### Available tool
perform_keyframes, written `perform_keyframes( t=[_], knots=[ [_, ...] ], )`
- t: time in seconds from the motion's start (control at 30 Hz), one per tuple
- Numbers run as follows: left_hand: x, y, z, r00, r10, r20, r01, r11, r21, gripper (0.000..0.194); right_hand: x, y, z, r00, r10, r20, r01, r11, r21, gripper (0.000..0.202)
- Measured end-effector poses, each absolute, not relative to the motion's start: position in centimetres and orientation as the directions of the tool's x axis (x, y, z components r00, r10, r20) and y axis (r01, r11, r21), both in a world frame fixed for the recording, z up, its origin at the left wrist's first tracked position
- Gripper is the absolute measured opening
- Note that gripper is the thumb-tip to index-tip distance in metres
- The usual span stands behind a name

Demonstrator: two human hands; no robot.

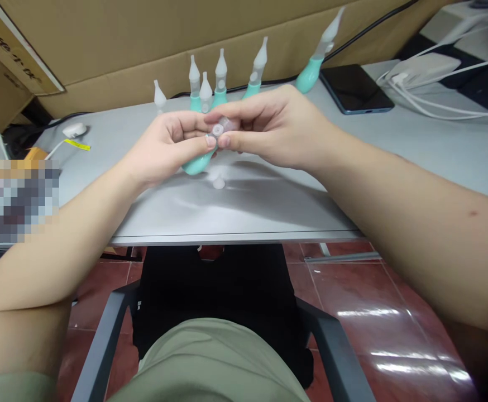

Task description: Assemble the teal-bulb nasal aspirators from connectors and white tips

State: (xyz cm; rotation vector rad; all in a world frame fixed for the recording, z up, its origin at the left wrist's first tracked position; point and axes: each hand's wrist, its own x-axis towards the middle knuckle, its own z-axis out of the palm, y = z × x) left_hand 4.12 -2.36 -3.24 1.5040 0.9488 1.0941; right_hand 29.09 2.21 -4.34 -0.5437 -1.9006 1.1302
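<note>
In front of me, above the table's near part, my left hand is closed round a nasal aspirator with a teal bulb hanging below the fingers. My right hand meets it from the other side, thumb and fingers pinching the aspirator's clear tube. The fingers hide where tube and bulb meet. Below the hands a small translucent white piece lies on the tabletop. Behind them stand several teal aspirators with pointed white tips, among them one aspirator; a white tip is in front of the row.
Another aspirator leans against the cardboard at the back. To its right are a dark phone and white cables. A white plug lies at left. The grey table ends just before my lap.
</note>
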Motion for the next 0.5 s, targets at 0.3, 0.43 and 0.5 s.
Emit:
perform_keyframes(
  t=[0.3,0.43,0.5],
  knots=[
    [3.4,-1.7,-2.9,0.204,0.96,0.192,0.212,-0.235,0.949,0.011,30.4,2.1,-2.9,-0.674,0.716,0.183,0.298,0.49,-0.819,0.037],
    [3.8,-1.8,-3.0,0.197,0.966,0.165,0.191,-0.203,0.96,0.019,30.0,2.0,-3.5,-0.791,0.601,0.112,0.352,0.598,-0.72,0.008],
    [4.1,-2.0,-2.9,0.204,0.97,0.135,0.173,-0.172,0.97,0.021,29.9,2.1,-3.8,-0.815,0.569,0.11,0.339,0.621,-0.706,0.002]
  ],
)
